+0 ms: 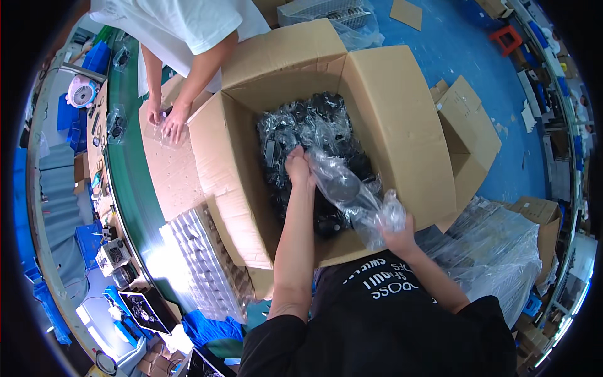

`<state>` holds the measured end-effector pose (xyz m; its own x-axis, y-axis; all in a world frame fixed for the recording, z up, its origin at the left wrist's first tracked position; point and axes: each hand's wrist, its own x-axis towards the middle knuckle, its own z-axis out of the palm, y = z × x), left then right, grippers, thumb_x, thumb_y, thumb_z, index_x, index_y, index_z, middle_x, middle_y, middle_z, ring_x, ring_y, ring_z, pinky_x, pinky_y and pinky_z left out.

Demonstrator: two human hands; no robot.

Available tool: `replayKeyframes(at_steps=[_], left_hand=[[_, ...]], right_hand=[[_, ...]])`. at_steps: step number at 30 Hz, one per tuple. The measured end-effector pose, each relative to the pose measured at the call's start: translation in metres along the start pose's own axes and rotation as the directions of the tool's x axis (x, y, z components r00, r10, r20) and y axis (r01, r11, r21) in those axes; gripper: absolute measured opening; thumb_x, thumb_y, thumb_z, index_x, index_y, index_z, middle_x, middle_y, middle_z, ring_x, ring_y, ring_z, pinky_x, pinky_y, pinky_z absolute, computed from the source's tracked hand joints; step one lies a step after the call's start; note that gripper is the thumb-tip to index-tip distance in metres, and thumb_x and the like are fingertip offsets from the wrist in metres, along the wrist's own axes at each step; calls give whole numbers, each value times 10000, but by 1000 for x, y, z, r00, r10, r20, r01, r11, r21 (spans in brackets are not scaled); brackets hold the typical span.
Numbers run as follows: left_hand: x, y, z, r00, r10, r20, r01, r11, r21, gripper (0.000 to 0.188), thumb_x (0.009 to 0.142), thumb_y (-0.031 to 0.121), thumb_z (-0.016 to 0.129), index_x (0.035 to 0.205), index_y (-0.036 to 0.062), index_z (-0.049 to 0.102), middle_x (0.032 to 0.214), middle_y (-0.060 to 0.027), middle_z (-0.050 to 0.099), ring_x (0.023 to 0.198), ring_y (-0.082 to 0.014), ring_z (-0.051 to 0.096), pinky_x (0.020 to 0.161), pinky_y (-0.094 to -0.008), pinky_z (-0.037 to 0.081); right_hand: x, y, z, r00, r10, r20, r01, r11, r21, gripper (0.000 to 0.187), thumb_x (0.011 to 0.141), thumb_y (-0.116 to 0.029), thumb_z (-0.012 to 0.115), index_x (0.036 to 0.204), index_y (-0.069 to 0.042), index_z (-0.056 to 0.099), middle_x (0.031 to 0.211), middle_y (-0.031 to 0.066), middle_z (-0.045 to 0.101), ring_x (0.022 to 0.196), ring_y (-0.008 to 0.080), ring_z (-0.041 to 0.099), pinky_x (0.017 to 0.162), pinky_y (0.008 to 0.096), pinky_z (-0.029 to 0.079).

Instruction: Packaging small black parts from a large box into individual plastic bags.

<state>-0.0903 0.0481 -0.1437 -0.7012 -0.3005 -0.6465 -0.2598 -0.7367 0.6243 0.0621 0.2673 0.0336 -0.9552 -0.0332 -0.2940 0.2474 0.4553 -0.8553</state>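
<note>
A large open cardboard box point(402, 119) stands in front of me, with several black parts in clear plastic bags point(301, 122) heaped inside. Stretched across its near right part is a clear plastic bag point(367, 210) with a dark round part point(343, 186) showing through it. My right hand point(399, 234) is closed round the bunched end of this bag, over the box's near right edge. At the bag's other end, my left hand point(299, 168) is closed on the plastic above the heap. Its fingertips are partly hidden.
Across the box at the left, another person's hands point(169, 119) handle a small clear bag on a cardboard sheet point(169, 176). A stack of moulded trays point(207, 257) stands by the green conveyor belt point(135, 182). Plastic-wrapped goods point(490, 251) lie at the right, beside flattened cardboard point(468, 119).
</note>
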Motion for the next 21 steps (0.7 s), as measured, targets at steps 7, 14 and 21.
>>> replayKeyframes(at_steps=[7,14,21], left_hand=[[23,-1,55,887,258,382,-433,180,883,214,838,224,569,857,17,623,805,-112,636,615,-237,575,589,-321,485],[71,-27,85,968,-101,229,-249,-472,846,308,838,291,533,912,18,656,888,-156,642,752,-321,599,699,-378,488],[42,-5,45,722,156,674,-691,185,698,299,886,226,484,878,-16,658,1004,-117,626,797,-297,600,789,-339,459]], right_hand=[[25,-38,-31,945,-319,75,314,947,74,236,695,-41,643,924,-3,601,859,90,601,694,156,547,624,291,459],[46,-45,-39,902,-410,139,308,834,458,266,701,-35,609,963,-4,582,823,62,591,711,170,547,652,266,455],[55,-15,-47,884,63,463,-390,647,656,239,742,-56,589,975,-3,584,827,51,597,695,154,541,671,231,439]])
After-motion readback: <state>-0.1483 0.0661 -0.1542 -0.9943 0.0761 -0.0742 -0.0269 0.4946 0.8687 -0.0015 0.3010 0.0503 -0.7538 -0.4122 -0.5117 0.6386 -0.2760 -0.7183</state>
